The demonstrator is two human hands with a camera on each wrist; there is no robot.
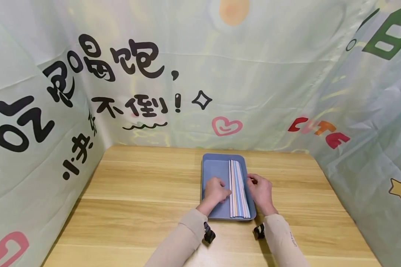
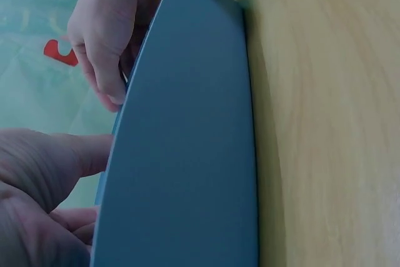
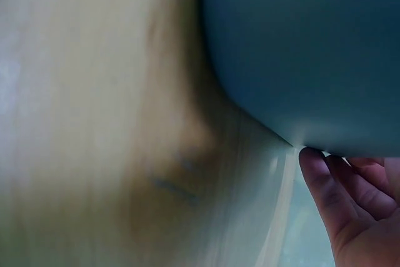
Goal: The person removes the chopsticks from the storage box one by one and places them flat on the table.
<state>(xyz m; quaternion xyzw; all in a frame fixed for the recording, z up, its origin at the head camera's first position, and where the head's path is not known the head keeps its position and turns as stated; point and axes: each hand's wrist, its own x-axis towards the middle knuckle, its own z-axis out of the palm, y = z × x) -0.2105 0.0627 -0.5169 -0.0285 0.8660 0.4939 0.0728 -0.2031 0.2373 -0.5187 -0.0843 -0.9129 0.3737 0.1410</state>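
Observation:
A blue-grey tray [image 1: 217, 168] stands on the wooden table. A row of long, thin pastel sticks that look like straws [image 1: 238, 189] lies lengthwise along its right side. My left hand [image 1: 216, 191] reaches into the tray, its fingers at the left edge of the straws. In the left wrist view its thumb is straight, while the tray wall [image 2: 181, 123] hides the other fingertips. At the right rim is my right hand [image 1: 260, 189], fingers loosely bent, with no straw visible in it. The right wrist view shows its fingertips [image 3: 310, 157] against the tray's edge.
The wooden table [image 1: 147, 193] extends on both sides of the tray. A printed cloth [image 1: 187, 74] hangs behind and along both sides. Black straps with small devices [image 1: 208, 233] are at the wrists.

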